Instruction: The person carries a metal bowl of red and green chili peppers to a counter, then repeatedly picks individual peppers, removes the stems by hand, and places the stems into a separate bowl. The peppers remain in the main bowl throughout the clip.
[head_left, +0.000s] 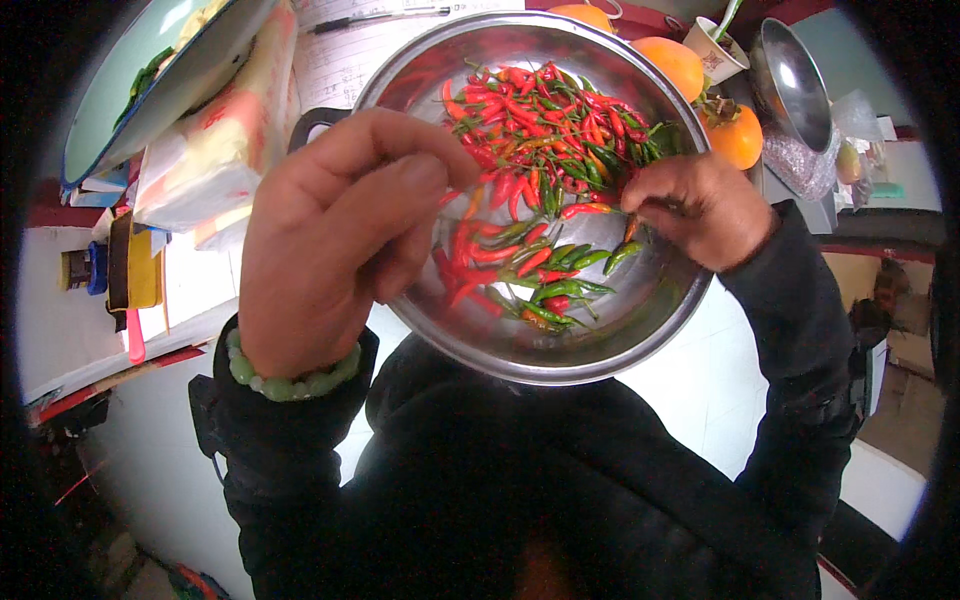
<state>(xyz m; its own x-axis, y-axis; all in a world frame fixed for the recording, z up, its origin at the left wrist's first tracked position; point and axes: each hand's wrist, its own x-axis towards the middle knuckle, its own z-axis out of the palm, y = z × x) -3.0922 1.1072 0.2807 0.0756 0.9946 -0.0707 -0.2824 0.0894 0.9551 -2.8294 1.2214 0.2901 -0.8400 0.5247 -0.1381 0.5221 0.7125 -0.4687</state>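
The bowl (645, 315) holds chillies (530, 110), heaped toward twelve o'clock, looser toward six. My left hand (345, 215) is curled at nine, whether gripping I cannot tell; my right hand (705, 212), at three, seems pinched on one chilli (585, 210): likely sorting or stemming, needing a light tug next.

There's a white, red-edged table (70, 345) on the left, and a pale, faintly tiled floor (715, 360) that's nearly blown out by bright light. Pale blue-green surface (865, 50) upper right, can't tell if it's wall.
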